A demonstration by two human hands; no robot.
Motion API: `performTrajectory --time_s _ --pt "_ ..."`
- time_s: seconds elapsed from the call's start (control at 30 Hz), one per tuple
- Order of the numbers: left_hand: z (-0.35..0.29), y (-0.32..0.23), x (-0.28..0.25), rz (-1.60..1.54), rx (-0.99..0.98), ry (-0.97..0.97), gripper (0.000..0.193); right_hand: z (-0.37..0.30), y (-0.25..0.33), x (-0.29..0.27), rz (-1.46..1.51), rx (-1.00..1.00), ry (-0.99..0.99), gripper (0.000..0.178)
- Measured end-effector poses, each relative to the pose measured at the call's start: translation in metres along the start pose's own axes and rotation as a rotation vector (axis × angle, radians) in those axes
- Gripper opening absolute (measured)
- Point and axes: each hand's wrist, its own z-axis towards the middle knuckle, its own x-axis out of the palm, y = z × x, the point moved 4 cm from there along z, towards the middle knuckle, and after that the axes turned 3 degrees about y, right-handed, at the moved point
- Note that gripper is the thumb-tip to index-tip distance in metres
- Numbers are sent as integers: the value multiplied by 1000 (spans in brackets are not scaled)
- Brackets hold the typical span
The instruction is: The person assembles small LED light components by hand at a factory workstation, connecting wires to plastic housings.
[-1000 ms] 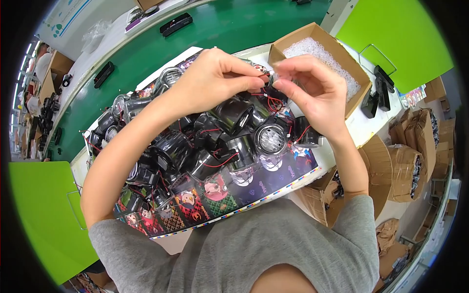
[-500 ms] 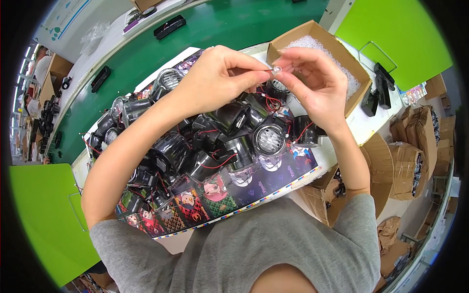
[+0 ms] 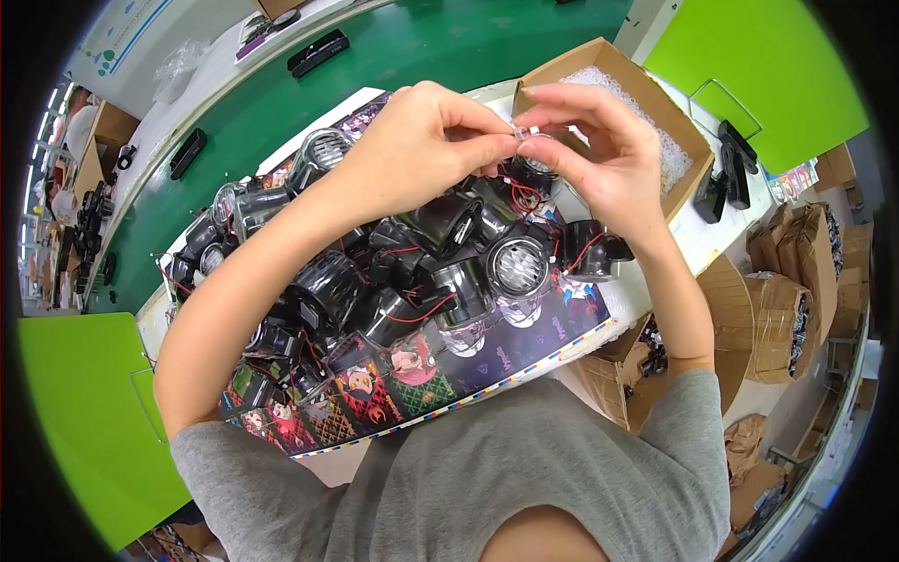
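At the far edge of a heap of black fan units with round silver grilles [image 3: 518,267] and thin red wires, my two hands meet fingertip to fingertip. A small clear plastic piece [image 3: 524,132] sits between them. My right hand [image 3: 604,155] pinches it between thumb and fingers. My left hand [image 3: 412,150] is closed at the piece's left side, thumb against forefinger, on a thin red wire whose end my fingers now hide. The units lie on a printed sheet with cartoon figures [image 3: 412,365], right under my forearms.
Beyond my right hand stands an open cardboard box [image 3: 688,140] full of small clear pieces [image 3: 609,84]. Black cases [image 3: 318,53] lie on the green belt [image 3: 412,56]. Opened cartons [image 3: 730,318] stand at the right; green panels [image 3: 84,421] flank the table.
The clear piece has turned between my fingertips, and my right fingers have shifted slightly left over it. The red wire end has gone out of sight. Cases on the green belt have slid left.
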Motion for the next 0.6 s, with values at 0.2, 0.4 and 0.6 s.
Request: performTrajectory --time_s 0.2,0.4,0.6 --pt "1 5 -2 -227 -16 0 16 4 -6 -10 -63 71 14 19" --pt "-2 1 -5 -232 49 -61 25 14 -2 -4 -277 20 54 11" --pt "-2 15 -19 -314 -66 -67 24 31 20 5 -588 -229 103 10"
